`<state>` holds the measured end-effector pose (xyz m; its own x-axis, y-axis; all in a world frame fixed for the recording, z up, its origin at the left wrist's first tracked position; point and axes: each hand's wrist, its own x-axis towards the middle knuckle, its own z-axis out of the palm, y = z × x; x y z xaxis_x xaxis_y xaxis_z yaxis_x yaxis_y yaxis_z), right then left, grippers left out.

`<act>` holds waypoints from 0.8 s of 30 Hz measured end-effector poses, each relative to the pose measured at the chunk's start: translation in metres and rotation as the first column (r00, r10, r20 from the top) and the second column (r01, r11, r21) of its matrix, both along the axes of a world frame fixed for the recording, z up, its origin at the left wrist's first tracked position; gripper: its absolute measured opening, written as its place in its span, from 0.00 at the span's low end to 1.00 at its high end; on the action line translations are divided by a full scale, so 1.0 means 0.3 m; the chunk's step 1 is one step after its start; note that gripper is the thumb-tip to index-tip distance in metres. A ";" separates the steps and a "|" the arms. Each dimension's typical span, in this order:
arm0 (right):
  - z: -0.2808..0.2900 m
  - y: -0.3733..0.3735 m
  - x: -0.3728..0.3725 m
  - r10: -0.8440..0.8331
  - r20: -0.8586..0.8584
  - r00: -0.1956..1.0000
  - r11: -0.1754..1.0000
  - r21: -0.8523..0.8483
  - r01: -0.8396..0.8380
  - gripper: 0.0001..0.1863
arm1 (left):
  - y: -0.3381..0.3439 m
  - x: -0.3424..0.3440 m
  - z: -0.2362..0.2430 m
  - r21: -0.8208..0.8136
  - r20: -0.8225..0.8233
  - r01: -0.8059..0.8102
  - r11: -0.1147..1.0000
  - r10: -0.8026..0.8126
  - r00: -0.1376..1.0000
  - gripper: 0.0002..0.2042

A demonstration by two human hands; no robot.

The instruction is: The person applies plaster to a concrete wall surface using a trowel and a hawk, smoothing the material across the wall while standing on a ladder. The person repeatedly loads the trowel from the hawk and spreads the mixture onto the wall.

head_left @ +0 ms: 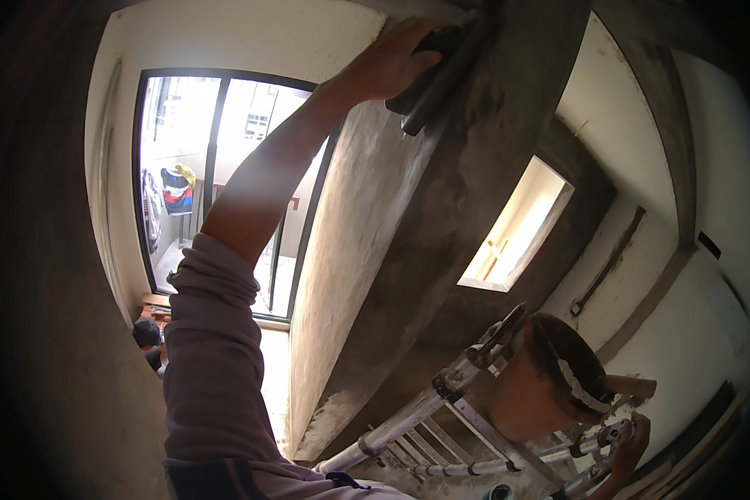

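Observation:
My left hand (396, 65) is raised high, its fingers closed on a dark hand float (432, 98) pressed against the upper part of a grey plastered wall edge (454, 183). The float's exact shape is partly hidden by the hand and shadow. At the lower right, my right hand (630, 446) is wrapped round the top end of a metal ladder (417, 421) rail. An orange-brown bucket (521, 396) sits at the ladder top between the rails, grey mortar on its rim. A wooden handle (631, 385) sticks out of it.
A black-framed glass door (217, 158) stands at the left, with clothes (177, 190) hanging beyond it. Dark rounded items (147, 333) lie below it. A narrow window opening (517, 225) pierces the dark wall. Long boards (700, 450) lean at the lower right.

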<state>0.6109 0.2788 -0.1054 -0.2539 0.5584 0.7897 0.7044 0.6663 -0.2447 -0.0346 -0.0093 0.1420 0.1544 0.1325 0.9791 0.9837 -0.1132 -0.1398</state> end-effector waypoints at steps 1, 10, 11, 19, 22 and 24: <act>0.002 -0.005 0.002 -0.011 0.006 1.000 1.000 0.000 0.011 0.14 | 0.007 -0.009 -0.005 0.007 -0.028 0.022 1.000 -0.022 0.999 0.22; 0.014 -0.012 0.018 -0.046 0.031 0.998 0.999 -0.012 0.046 0.14 | -0.001 -0.004 -0.363 -0.162 0.196 -0.045 0.986 0.077 0.978 0.24; 0.008 0.020 0.023 -0.039 0.042 0.998 0.999 -0.012 0.040 0.14 | -0.058 0.029 -0.449 -0.286 0.287 0.053 0.957 0.033 0.957 0.25; 0.003 0.062 0.048 -0.066 0.057 0.996 0.998 -0.011 0.067 0.14 | -0.072 -0.075 -0.346 0.043 0.137 -0.076 0.996 0.070 0.988 0.21; 0.001 0.075 0.040 -0.013 0.037 0.999 1.000 -0.024 0.014 0.14 | -0.008 -0.128 -0.152 0.139 -0.034 -0.151 0.979 0.157 0.987 0.21; 0.003 0.048 0.022 -0.006 0.014 1.000 1.000 -0.025 0.006 0.12 | 0.036 -0.146 -0.090 0.170 -0.087 -0.086 0.982 0.102 0.991 0.21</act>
<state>0.6177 0.2933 -0.1044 -0.2613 0.5797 0.7718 0.7116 0.6559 -0.2518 -0.0783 0.0016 0.1150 0.2421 -0.0119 0.9702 0.9702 0.0118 -0.2420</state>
